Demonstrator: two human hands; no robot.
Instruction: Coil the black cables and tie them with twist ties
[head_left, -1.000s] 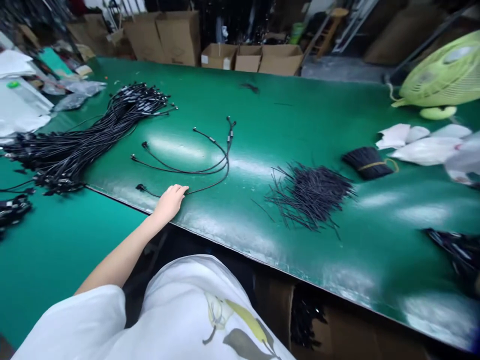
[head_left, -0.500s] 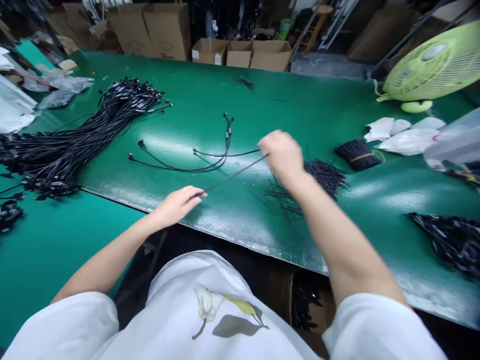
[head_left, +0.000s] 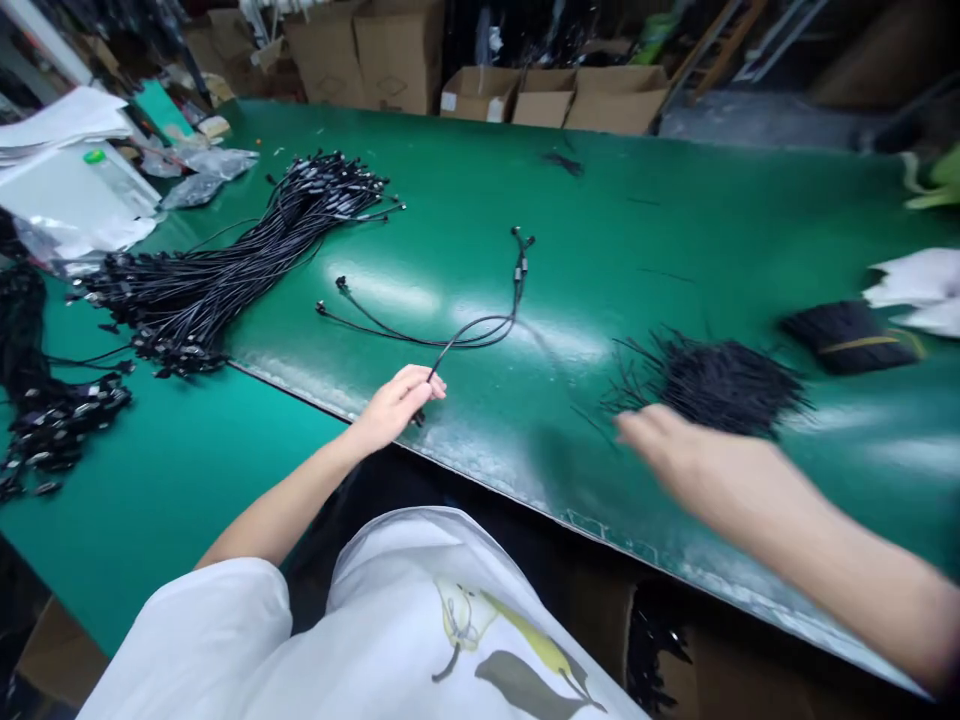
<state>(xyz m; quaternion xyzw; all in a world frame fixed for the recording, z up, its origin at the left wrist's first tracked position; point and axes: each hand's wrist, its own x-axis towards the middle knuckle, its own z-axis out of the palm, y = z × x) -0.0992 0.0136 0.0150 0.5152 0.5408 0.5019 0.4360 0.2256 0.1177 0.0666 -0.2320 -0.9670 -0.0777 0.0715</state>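
My left hand [head_left: 397, 402] is closed on a black cable [head_left: 463, 334] near the table's front edge. From my fingers the cable curves up and right across the other cables [head_left: 420, 342] lying on the green tabletop, with small connectors at their ends. My right hand [head_left: 664, 435], smeared by motion, is at the near left side of a loose pile of short black ties [head_left: 724, 385]. Whether its fingers hold anything cannot be made out.
A thick bundle of black cables [head_left: 247, 260] lies at the left, more cables [head_left: 64, 420] on the lower green surface. To the right sits a banded bundle of black ties [head_left: 847, 338] beside white plastic [head_left: 919, 290]. Cardboard boxes [head_left: 480, 92] stand beyond the far edge.
My right hand has let go of the cable and moved right to the pile of black ties. My left hand keeps its hold. The view has shifted left.
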